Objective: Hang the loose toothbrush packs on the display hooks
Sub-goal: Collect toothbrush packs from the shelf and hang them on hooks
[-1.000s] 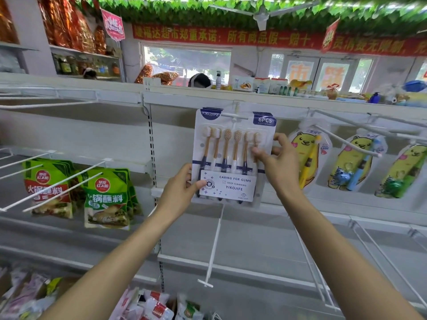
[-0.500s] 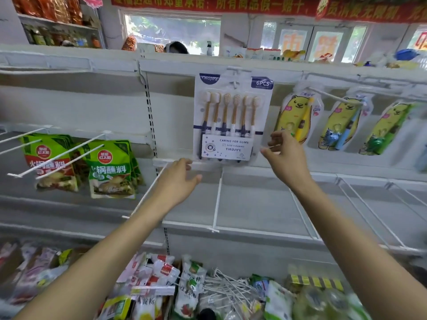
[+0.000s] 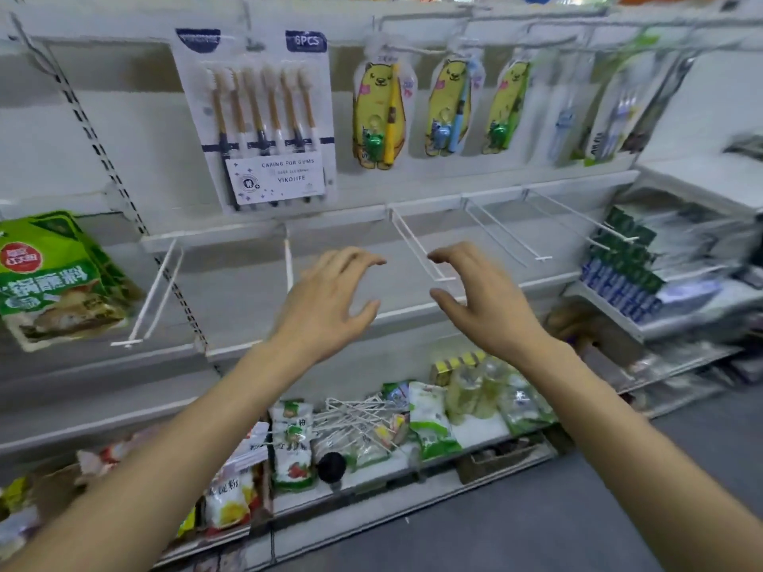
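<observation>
The white display shelving took up pretty much the whole view. The 6-pack of toothbrushes hung up top on its hook, with 3 yellow bear packs just to its right. Both hands were lower down, well clear of it: left hand and right hand each had loose, spread fingers, holding nothing. A bare wire hook stuck out between them.

The six-piece toothbrush pack was clear glossy plastic over a white printed card. The bear-printed children's toothbrush packs were shiny plastic film. The display hooks were white-coated metal wire. The shelf panels showed smooth, matt white-painted metal. The green sauce pouch was glossy.
</observation>
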